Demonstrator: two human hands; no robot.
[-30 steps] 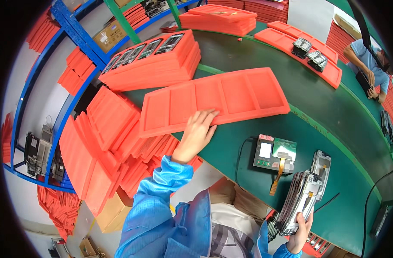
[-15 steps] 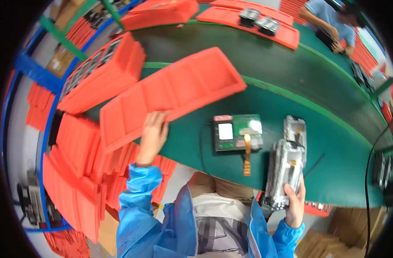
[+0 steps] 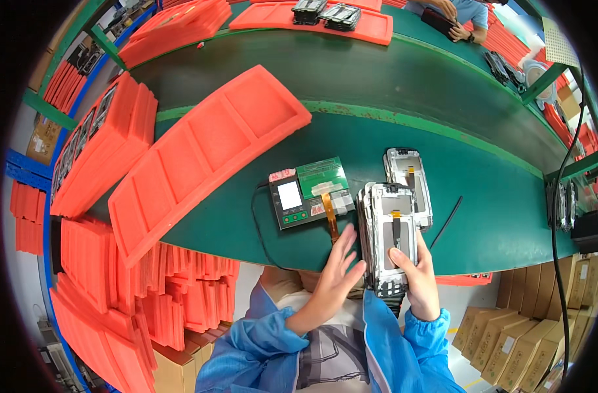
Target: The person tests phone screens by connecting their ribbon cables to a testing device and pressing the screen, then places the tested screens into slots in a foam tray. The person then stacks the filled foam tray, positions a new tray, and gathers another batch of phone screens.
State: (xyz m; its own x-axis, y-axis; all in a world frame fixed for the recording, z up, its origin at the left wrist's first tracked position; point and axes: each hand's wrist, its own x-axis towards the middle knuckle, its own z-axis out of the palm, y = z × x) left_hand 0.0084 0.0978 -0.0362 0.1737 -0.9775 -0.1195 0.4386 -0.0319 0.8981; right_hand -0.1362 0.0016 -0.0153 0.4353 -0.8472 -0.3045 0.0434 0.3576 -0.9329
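My right hand point(image 3: 418, 280) is closed around the right side of a stack of phone frames point(image 3: 394, 239), thumb on the top one. The stack stands at the table's front edge, and its top frame shows a pale rim and a small ribbon cable. Beside its left side my left hand point(image 3: 336, 278) is held open, fingers stretched and apart, with nothing in it. Just behind the stack lie more phone frames point(image 3: 425, 190). A black and green tester box point(image 3: 287, 213) with a lit screen sits to the left, an orange flex cable point(image 3: 331, 216) running from it toward my left hand.
An empty red compartment tray point(image 3: 210, 160) lies slanted on the green table point(image 3: 489, 216) at left. Stacked red trays point(image 3: 109, 144) stand beyond it, more point(image 3: 187, 288) below. A black stick point(image 3: 447, 221) lies to the right. Cardboard boxes point(image 3: 508, 340) are at lower right. Another person point(image 3: 453, 19) works at the far side.
My left hand has let go of the red tray and come over to the left side of the phone-frame stack. My right hand keeps its grip on the stack. The whole view has shifted.
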